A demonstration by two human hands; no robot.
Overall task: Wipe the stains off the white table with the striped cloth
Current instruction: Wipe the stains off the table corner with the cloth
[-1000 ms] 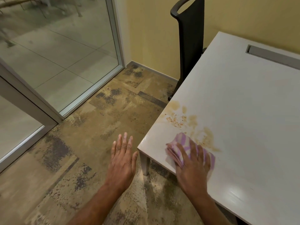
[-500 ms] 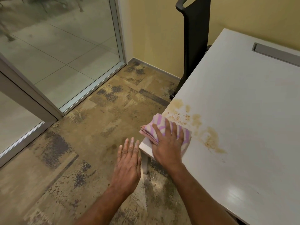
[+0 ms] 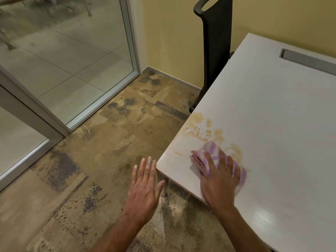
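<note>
The white table (image 3: pixel 272 124) fills the right side of the head view. Brown stains (image 3: pixel 201 131) with dark specks spread near its left edge, above the cloth, and a further smear (image 3: pixel 236 151) lies to the cloth's right. My right hand (image 3: pixel 218 180) presses flat on the folded purple-and-white striped cloth (image 3: pixel 211 150) near the table's front left corner. Most of the cloth is hidden under the palm. My left hand (image 3: pixel 144 186) hovers open over the floor, just left of the table corner, holding nothing.
A black chair (image 3: pixel 216 42) stands against the yellow wall at the table's far left side. A grey cable slot (image 3: pixel 307 60) sits in the tabletop at the back. Glass doors (image 3: pixel 69 57) with metal frames line the left. Patterned carpet (image 3: pixel 109 151) covers the floor.
My right hand has slid the cloth from the table's left edge back to the right and toward me. A streak remains where the cloth passed. My left hand stays beside the corner.
</note>
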